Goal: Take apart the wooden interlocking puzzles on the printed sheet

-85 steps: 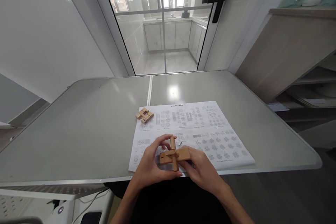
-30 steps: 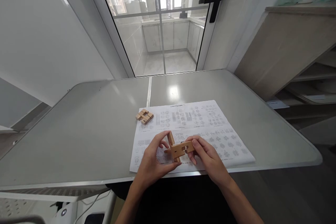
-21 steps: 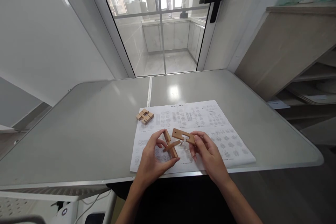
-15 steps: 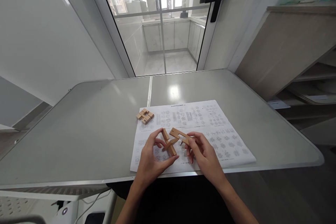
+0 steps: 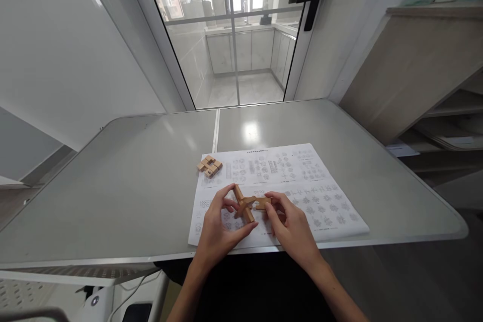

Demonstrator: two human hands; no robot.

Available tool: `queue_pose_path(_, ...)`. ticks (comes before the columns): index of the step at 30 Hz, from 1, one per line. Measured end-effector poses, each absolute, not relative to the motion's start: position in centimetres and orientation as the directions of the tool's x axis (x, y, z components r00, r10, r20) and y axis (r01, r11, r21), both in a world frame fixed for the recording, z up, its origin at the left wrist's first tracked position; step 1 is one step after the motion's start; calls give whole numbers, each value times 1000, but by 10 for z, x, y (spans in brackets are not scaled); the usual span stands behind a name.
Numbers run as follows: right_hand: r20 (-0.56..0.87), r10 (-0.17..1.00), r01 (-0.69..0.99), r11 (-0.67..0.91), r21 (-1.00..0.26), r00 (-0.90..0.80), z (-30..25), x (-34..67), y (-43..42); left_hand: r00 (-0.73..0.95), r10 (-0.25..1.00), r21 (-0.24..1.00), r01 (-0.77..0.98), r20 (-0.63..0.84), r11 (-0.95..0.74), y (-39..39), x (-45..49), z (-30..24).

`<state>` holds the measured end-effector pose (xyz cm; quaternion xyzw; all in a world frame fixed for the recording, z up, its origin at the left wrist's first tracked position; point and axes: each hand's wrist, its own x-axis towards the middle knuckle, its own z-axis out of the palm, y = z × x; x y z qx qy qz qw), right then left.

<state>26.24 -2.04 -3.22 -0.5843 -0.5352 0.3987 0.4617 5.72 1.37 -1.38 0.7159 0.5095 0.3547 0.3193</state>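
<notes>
Over the near part of the printed sheet [image 5: 324, 206], we hold wooden pieces in both hands.

Our left hand [image 5: 218, 229] spans a wooden bar [image 5: 247, 215] from end to end, thumb at the lower end and a fingertip at the upper one, with a slanted crosspiece [image 5: 249, 202] lying across its middle. Our right hand [image 5: 293, 224] pinches a flat wooden piece [image 5: 262, 204] between thumb and fingers, its free end pointing left at the crosspiece; whether those two touch, we cannot tell. Beyond our left hand, a cluster of small wooden blocks [image 5: 210, 166] sits at the sheet's far left corner on the grey table [image 5: 132, 186]. Past the table we face a glazed door [image 5: 235, 50].
</notes>
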Motion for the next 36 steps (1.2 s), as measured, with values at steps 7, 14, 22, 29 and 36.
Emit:
queue_pose_path(7,35,987,273,-9,-962,154,-33,262,-19,228,957,825,496,177,-271,14,58,-13)
queue_pose_path(14,-11,982,189,-48,-981,189,-35,259,-19,220,961,829,495,169,-259,12,57,-14)
queue_pose_path(22,-3,978,167,-38,-985,208,-33,258,-21,213,965,833,498,151,-240,12,57,-10)
queue_pose_path(29,14,993,114,1,-993,116,-26,262,-24,247,959,840,484,137,-245,10,57,-11)
queue_pose_path(36,179,971,175,206,-963,-158,-17,264,-21,326,931,857,421,163,-298,8,57,-8)
